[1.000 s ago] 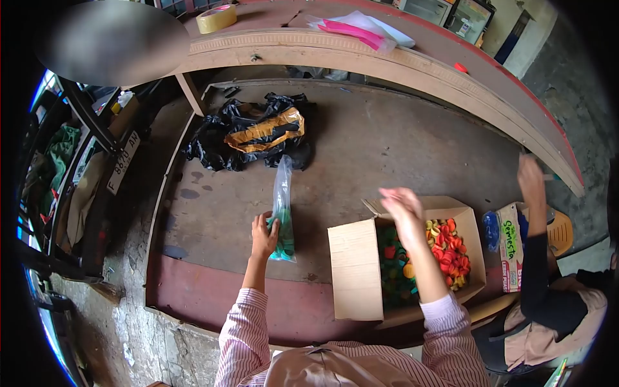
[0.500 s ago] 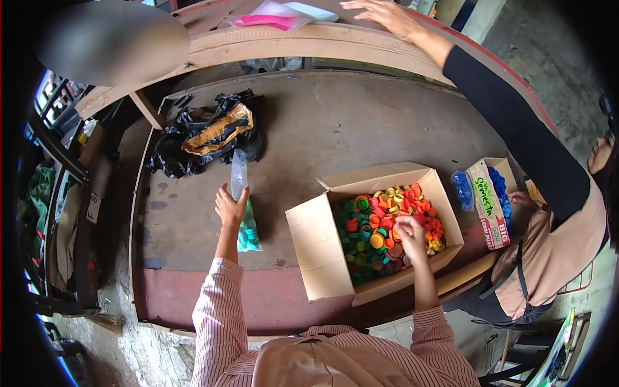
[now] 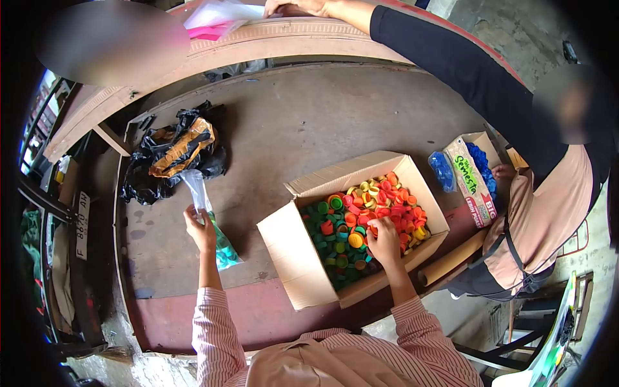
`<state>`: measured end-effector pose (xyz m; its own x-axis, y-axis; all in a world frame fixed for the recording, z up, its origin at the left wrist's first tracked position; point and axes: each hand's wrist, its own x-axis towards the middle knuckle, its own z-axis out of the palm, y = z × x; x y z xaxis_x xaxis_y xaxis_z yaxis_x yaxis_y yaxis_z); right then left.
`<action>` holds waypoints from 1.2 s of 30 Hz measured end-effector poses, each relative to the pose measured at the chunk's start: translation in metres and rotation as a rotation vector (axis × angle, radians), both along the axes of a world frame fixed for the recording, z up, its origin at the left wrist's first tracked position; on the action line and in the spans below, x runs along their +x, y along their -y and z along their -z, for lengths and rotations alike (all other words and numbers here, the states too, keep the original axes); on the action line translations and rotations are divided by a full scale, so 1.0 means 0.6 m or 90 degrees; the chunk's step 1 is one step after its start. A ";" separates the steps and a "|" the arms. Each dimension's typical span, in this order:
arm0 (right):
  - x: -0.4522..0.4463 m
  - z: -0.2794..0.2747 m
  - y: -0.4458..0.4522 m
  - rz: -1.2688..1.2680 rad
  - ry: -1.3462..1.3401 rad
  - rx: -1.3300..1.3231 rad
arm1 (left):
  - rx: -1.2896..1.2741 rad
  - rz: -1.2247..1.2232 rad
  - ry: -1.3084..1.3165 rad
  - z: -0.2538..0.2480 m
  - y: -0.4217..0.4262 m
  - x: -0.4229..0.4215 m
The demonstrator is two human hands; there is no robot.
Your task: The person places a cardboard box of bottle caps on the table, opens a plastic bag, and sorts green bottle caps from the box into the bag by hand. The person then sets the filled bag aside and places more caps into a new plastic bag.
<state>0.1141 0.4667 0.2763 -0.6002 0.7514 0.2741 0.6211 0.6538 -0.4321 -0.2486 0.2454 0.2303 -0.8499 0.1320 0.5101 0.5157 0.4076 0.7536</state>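
My left hand is closed around the upper part of a clear plastic bag, which lies slanted on the table with green bottle caps in its lower end. Over the open cardboard box, my right hand has its fingers curled down among the bottle caps. Whatever its fingertips hold is hidden. Green caps fill the left side of the box; red, orange and yellow ones lie to the right.
A crumpled black plastic bag with brown tape lies at the table's far left. On the right are a printed carton and a blue bundle. A co-worker's arm reaches across the wooden beam at the back.
The view has shifted, so most things sit further left. My right hand has gone lower onto the caps. The co-worker's hand has moved left along the beam to the pink and clear plastic.
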 end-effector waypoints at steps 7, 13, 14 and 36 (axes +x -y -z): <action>-0.002 0.009 -0.009 0.017 0.014 0.036 | -0.076 0.019 0.085 0.021 -0.011 -0.016; -0.007 -0.033 -0.013 -0.046 -0.103 -0.049 | 0.100 -0.026 -0.004 -0.028 0.004 0.031; -0.018 -0.043 -0.007 -0.078 -0.124 -0.049 | 0.119 -0.011 0.001 -0.042 0.009 0.047; -0.253 -0.386 0.029 -0.361 -0.330 0.185 | 0.385 -0.121 0.047 -0.189 0.288 0.271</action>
